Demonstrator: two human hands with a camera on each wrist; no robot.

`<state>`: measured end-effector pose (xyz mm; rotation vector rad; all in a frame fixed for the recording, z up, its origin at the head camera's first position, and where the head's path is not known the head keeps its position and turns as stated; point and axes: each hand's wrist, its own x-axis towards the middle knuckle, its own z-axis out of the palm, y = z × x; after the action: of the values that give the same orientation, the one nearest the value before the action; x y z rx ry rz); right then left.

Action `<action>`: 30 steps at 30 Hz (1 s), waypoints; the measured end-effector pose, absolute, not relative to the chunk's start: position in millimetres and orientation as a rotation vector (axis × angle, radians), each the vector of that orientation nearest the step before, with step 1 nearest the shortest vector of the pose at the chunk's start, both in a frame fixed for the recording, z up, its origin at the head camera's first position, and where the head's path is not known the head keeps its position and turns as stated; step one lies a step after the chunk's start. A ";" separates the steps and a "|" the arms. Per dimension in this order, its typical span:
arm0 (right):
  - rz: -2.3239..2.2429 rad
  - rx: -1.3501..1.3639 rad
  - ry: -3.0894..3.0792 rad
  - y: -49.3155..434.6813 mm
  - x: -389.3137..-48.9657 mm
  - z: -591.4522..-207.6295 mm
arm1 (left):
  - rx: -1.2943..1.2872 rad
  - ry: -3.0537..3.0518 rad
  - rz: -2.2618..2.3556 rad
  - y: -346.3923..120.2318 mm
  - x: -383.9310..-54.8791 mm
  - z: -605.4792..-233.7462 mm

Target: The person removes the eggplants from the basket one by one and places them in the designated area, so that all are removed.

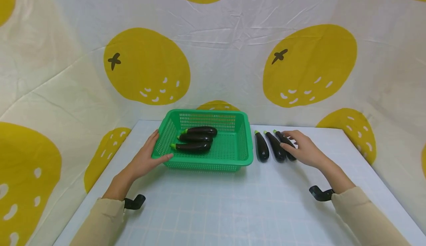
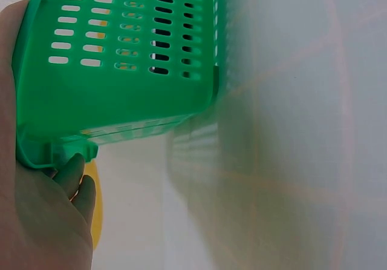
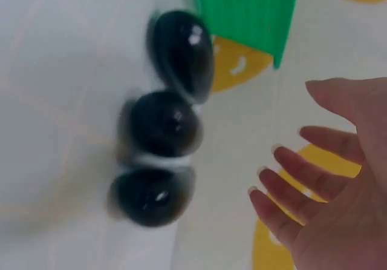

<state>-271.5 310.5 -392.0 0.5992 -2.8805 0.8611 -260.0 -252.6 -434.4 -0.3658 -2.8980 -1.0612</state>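
Observation:
A green plastic basket (image 1: pixel 229 163) holds three dark eggplants (image 1: pixel 194 147) lying side by side on its left part, green stem ends to the left. My left hand (image 1: pixel 144 159) grips the basket's left rim, thumb at the front corner; in the left wrist view some fingertips (image 2: pixel 84 198) bend under the rim. Right of the basket, three more eggplants (image 1: pixel 262 149) lie on the table with their stems pointing away. Over the rightmost eggplant (image 1: pixel 283 139) hovers my right hand (image 1: pixel 306 150), fingers spread and holding nothing; the right wrist view shows it apart from them.
The table (image 1: pixel 213 209) has a pale blue checked cover. Behind it and at both sides hangs a white cloth (image 1: pixel 226 65) printed with big yellow fruits. The basket stands near the table's back edge. Each wrist wears a black camera mount (image 1: pixel 321 193).

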 end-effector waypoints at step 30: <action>0.835 1.074 -2.759 193.4 -274.1 -375.2 | -0.380 -2.889 -1.062 -253.4 -260.5 -435.1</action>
<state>-274.1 193.4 -375.2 1.0745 -2.7588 0.8350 -260.5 -253.4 -435.1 -0.3802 -2.8892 -1.0624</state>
